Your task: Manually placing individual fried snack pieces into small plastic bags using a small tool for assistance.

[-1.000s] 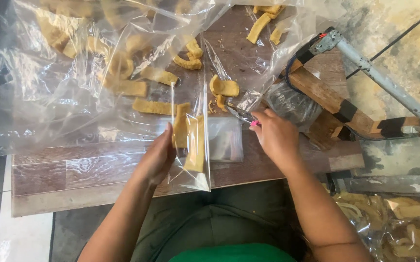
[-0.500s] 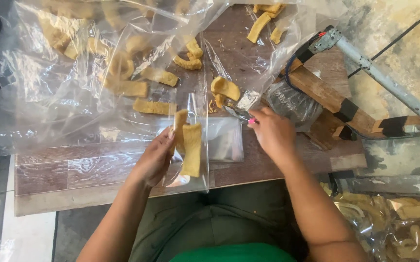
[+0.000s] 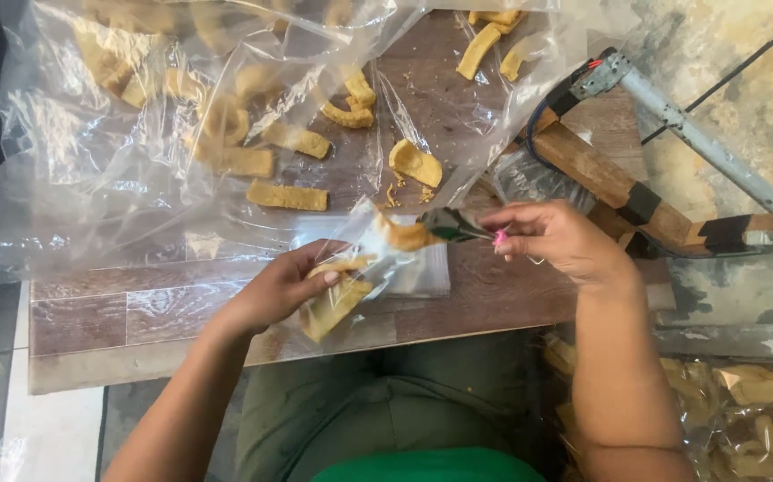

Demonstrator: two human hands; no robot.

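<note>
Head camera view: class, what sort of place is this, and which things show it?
Probably a small home snack-packing spot: yellow fried strips lie on a plastic sheet over a wooden table, and the left hand holds a small clear bag.

Both arms are bare from the wrists all the way up to the edge of the shot, so no sleeves showing anywhere. Left hand (image 3: pixel 288 287) has no rings or bands that I can spot, nails look short and plain. Right hand (image 3: pixel 554 239) has at least one fingernail painted bright pink, the one near the fingertip pointing left; can't tell about the others. Lower down there's olive-green clothing across the lap, a bit creased, and a strip of bright green fabric right at the bottom edge.
</note>
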